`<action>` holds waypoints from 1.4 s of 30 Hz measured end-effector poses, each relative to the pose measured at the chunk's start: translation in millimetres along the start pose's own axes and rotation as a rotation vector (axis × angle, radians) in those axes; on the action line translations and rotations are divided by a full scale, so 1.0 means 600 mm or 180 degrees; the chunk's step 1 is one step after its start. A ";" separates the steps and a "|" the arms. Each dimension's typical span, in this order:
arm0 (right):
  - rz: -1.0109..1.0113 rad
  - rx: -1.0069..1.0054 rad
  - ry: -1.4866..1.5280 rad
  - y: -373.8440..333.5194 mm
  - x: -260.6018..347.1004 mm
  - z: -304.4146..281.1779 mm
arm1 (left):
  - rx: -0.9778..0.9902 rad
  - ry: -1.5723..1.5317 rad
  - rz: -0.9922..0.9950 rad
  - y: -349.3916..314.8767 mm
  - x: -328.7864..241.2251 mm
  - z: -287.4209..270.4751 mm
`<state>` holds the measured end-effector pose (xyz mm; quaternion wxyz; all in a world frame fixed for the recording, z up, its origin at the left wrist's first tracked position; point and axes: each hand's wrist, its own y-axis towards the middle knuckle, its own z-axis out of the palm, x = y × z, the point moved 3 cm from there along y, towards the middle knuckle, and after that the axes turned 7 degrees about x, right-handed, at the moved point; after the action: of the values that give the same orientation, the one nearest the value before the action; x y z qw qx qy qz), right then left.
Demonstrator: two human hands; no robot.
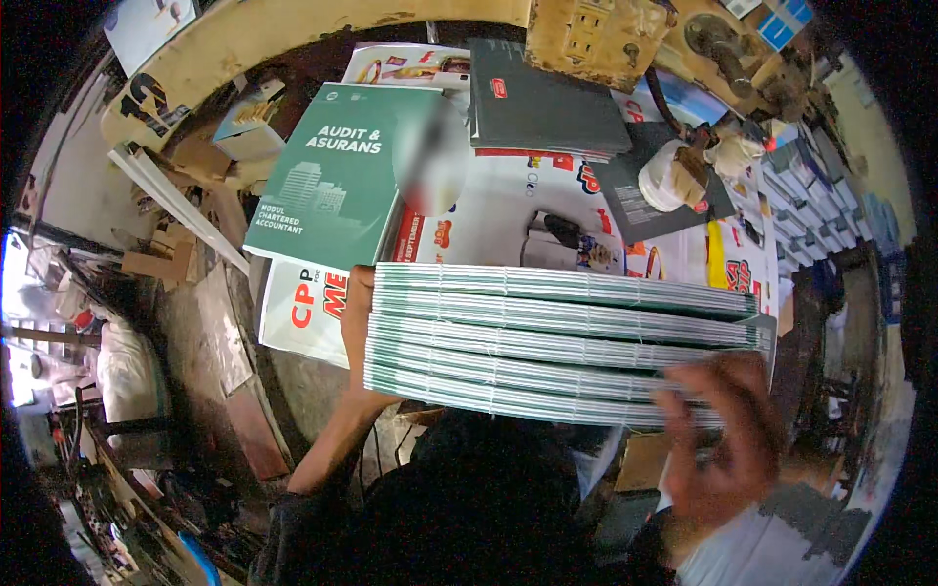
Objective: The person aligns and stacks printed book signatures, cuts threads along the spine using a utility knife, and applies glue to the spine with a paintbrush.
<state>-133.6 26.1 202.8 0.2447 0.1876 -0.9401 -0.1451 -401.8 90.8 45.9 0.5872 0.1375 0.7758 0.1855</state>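
Note:
A stack of sewn book blocks (557,342), white paper with green edges, is held up in front of me with the stitched spines showing. My left hand (359,337) is closed round the stack's left end, its fingers mostly hidden behind it. At the lower right of the stack is my right hand (728,430), blurred by motion, with fingers apart and nothing seen in them. Whether its fingertips touch the spines I cannot tell. Beyond the stack, a green book (337,181) lies cover up on the table at the left.
Dark grey covers (547,103) lie at the back of the table, over printed poster sheets (489,210). A white spool (674,176) rests at the right on another dark sheet. A worn yellow machine frame (596,44) borders the far side. Stacked paper bundles (811,186) stand beyond the right edge.

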 end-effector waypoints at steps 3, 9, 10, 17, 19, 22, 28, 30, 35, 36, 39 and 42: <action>-0.0384 0.0376 0.0792 0.039 0.032 0.058 | 0.0132 0.0275 -0.0003 -0.005 0.009 -0.005; -0.0725 0.1045 0.1245 0.099 0.053 0.093 | 0.0346 -0.0200 -0.0117 -0.005 0.002 0.005; -0.0760 0.1200 0.1420 0.108 0.050 0.097 | 0.0281 -0.0237 -0.0229 -0.008 0.007 0.005; -0.1225 0.1485 0.1002 0.123 0.057 0.104 | 0.0168 -0.0316 -0.0554 -0.013 0.012 0.009; -0.1355 0.1326 0.0691 0.118 0.069 0.106 | 0.0181 -0.0354 -0.0609 -0.006 -0.003 0.011; -0.1419 0.1093 0.0265 0.119 0.068 0.095 | 0.0198 -0.0341 -0.0579 -0.006 0.001 0.009; -0.0695 0.1070 -0.0504 0.101 0.010 0.032 | 0.0232 -0.0543 -0.0477 -0.007 0.003 0.005; -0.0369 0.0949 -0.0365 0.096 0.004 0.023 | 0.0292 -0.0475 -0.0714 -0.006 0.003 0.003; -0.0720 0.1286 0.0772 0.081 0.044 0.060 | 0.0259 -0.0110 -0.0625 -0.007 0.006 0.007; -0.0796 0.1231 0.0777 0.081 0.050 0.078 | 0.0225 -0.0190 -0.0600 -0.005 0.002 0.005; -0.0831 0.1288 0.0874 0.090 0.060 0.096 | 0.0279 0.0007 -0.0416 -0.005 0.004 0.002; -0.0863 0.1215 0.0888 0.092 0.061 0.104 | 0.0354 0.0091 -0.0224 0.000 -0.005 0.001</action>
<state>-210.8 71.2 185.3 0.3105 0.3726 -0.8740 0.0306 -400.6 89.7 48.2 0.5737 0.1398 0.7976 0.1232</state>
